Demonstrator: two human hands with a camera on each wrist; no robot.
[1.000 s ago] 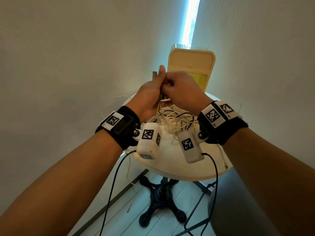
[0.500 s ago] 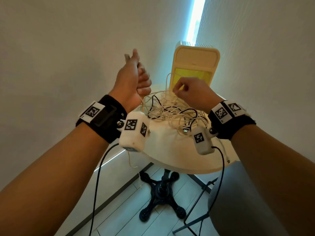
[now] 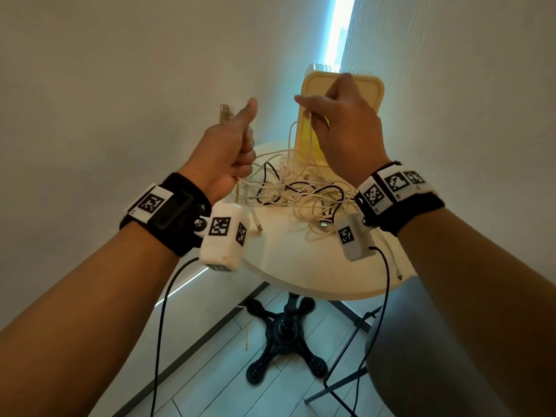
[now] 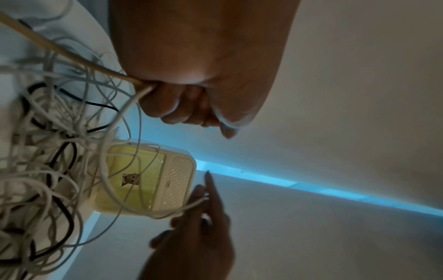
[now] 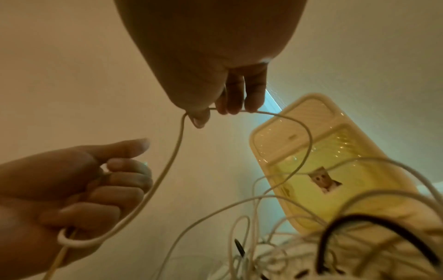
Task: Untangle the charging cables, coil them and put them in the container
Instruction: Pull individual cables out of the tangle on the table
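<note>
A tangle of white and black charging cables [image 3: 301, 195] lies on the small round white table [image 3: 288, 266]. My left hand [image 3: 231, 152] is raised above the table's left side and grips a cream cable [image 5: 165, 170] in its fist, with the plug end [image 3: 225, 113] sticking up past the thumb. My right hand [image 3: 340, 127] is lifted in front of the container and pinches the same cream cable between thumb and fingers [image 5: 235, 98]. The cable loops from one hand to the other. The yellow container [image 3: 310, 139] with a cream lid stands upright at the table's back.
Two grey walls meet in a corner behind the table, with a bright strip of light between them. A black pedestal base [image 3: 285, 332] stands on the tiled floor. A grey seat [image 3: 421, 356] with a black frame is at the lower right. Cable ends hang off the table edge.
The hands were together by the container; they have moved apart. The left hand rose to the left with the plug end, and the right hand has lifted up, drawing cable out of the tangle.
</note>
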